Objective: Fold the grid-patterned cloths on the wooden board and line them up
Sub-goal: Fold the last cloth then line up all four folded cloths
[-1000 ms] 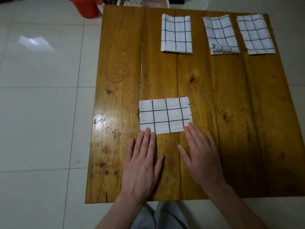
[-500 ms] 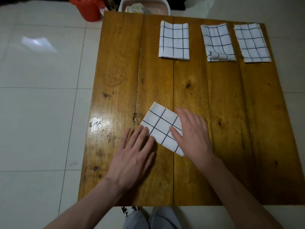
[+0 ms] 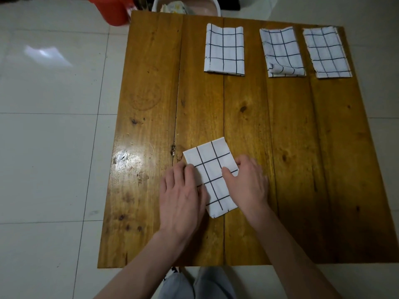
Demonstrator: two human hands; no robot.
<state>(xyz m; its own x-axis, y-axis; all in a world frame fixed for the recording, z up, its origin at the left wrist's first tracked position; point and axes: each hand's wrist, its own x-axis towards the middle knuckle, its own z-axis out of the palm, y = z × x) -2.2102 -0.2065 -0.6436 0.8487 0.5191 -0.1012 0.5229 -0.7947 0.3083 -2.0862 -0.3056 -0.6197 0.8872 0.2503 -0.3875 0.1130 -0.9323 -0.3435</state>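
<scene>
On the near half of the wooden board [image 3: 248, 117] a folded grid-patterned cloth [image 3: 212, 167] lies tilted, long side running away from me. My left hand [image 3: 182, 195] lies on the cloth's left edge, fingers and thumb pressing on top. My right hand [image 3: 248, 182] pinches the right edge, thumb on the upper face, fingers curled at the edge. Three folded grid cloths stand in a row along the far edge: left cloth [image 3: 224, 50], middle cloth [image 3: 282, 52] with a rumpled near corner, right cloth [image 3: 326, 52].
An orange bucket [image 3: 112, 9] and a white basin [image 3: 185, 5] stand on the tiled floor just beyond the board's far edge. Bare wood stretches left of the row's left cloth. My knees show below the board's near edge.
The near cloth has turned from lying crosswise to nearly lengthwise. Both hands moved from its near edge onto its left and right sides.
</scene>
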